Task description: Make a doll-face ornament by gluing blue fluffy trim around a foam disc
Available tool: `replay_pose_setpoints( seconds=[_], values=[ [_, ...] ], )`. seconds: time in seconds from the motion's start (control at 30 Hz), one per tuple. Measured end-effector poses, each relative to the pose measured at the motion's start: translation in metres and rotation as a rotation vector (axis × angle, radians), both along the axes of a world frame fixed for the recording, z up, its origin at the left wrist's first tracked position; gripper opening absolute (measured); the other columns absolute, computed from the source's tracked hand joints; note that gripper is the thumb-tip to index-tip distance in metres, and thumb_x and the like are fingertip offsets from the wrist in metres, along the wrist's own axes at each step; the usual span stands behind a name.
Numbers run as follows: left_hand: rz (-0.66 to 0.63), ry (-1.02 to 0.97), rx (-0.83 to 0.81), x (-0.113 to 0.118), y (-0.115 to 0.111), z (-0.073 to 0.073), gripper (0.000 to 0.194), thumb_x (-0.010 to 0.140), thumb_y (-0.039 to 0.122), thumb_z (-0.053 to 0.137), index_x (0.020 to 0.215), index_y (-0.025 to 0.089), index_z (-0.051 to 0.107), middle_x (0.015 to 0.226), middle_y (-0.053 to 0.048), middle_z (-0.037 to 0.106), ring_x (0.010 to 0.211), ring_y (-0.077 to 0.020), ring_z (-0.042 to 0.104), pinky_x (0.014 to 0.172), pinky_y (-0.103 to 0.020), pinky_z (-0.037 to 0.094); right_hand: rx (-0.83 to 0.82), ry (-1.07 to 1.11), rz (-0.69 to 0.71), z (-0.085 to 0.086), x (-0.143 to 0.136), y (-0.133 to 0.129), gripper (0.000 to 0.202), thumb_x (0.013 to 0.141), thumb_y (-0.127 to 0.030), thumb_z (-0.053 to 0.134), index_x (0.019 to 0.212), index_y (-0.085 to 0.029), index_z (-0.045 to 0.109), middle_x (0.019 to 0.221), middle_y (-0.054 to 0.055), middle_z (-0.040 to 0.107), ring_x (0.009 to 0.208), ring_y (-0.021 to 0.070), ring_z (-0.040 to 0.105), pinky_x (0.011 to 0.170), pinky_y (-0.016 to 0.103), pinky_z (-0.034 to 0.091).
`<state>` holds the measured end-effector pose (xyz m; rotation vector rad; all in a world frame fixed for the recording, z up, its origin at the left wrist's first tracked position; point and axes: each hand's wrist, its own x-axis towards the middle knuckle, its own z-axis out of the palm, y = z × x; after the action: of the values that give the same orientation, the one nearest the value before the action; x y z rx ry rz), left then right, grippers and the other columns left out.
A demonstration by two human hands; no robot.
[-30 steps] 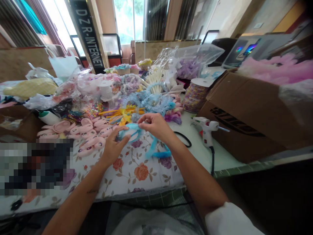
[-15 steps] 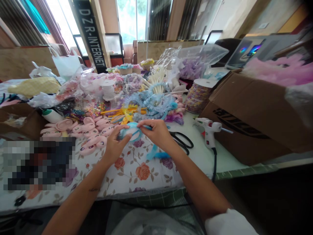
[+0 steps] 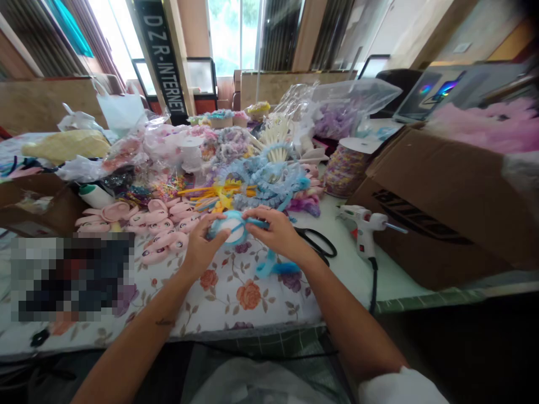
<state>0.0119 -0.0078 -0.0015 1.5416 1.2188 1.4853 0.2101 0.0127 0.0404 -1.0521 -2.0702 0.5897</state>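
My left hand (image 3: 205, 242) grips the left side of a round piece (image 3: 234, 229) with a white face and a light blue rim. At its right edge my right hand (image 3: 269, 229) pinches a blue strip that runs onto the piece. A length of bright blue ribbon (image 3: 283, 267) lies on the flowered cloth below my right hand. Black-handled scissors (image 3: 322, 242) rest to the right, partly behind my right forearm. Several pink bunny-like pieces (image 3: 162, 247) lie left of my left hand.
A white glue gun (image 3: 362, 224) stands beside a large cardboard box (image 3: 425, 207) on the right. Spools, yellow sticks (image 3: 202, 194), blue ruffled trim (image 3: 269, 179) and bags fill the back. A smaller box (image 3: 54, 205) sits at the left.
The whole view has shifted slightly. My right hand has changed its hold on the blue strip a little, and more of the strip shows beside its fingers.
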Motion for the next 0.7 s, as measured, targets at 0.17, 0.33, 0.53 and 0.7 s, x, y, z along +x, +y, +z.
replay_pose_setpoints(
  seconds=[0.17, 0.33, 0.53, 0.7],
  values=[
    [-0.023, -0.128, -0.05, 0.001, -0.002, 0.006, 0.032, 0.073, 0.034, 0.072, 0.101, 0.022, 0.062, 0.092, 0.0, 0.066, 0.072, -0.0114, 0.061, 0.062, -0.02, 0.05, 0.114, 0.049, 0.095, -0.007, -0.003, 0.001, 0.03, 0.081, -0.03, 0.066, 0.11, -0.024, 0.058, 0.119, 0.01, 0.056, 0.119, 0.0263, 0.049, 0.097, 0.039, 0.041],
    [-0.042, -0.209, -0.033, 0.002, -0.005, 0.01, 0.033, 0.073, 0.033, 0.072, 0.102, 0.022, 0.06, 0.087, 0.001, 0.066, 0.068, -0.0103, 0.06, 0.06, -0.019, 0.05, -0.118, 0.27, 0.065, -0.016, -0.015, -0.004, 0.031, 0.083, -0.038, 0.064, 0.11, -0.028, 0.054, 0.107, 0.002, 0.06, 0.094, 0.0203, 0.059, 0.081, 0.032, 0.047],
    [0.118, -0.067, 0.097, 0.006, -0.013, 0.011, 0.028, 0.076, 0.033, 0.07, 0.1, 0.021, 0.062, 0.099, -0.004, 0.067, 0.088, -0.0171, 0.065, 0.073, -0.026, 0.053, -0.375, 0.782, 0.103, -0.025, -0.031, -0.003, 0.053, 0.068, -0.031, 0.08, 0.111, -0.029, 0.049, 0.099, -0.001, 0.057, 0.085, 0.0156, 0.059, 0.071, 0.025, 0.049],
    [0.205, 0.126, 0.357, 0.007, -0.016, 0.003, 0.022, 0.081, 0.024, 0.067, 0.101, 0.023, 0.061, 0.102, -0.004, 0.067, 0.099, -0.0191, 0.064, 0.086, -0.032, 0.052, -0.538, 0.815, 0.163, -0.029, -0.027, -0.002, 0.039, 0.062, -0.022, 0.083, 0.092, -0.023, 0.058, 0.075, -0.005, 0.057, 0.067, 0.0118, 0.054, 0.063, 0.023, 0.046]
  ],
)
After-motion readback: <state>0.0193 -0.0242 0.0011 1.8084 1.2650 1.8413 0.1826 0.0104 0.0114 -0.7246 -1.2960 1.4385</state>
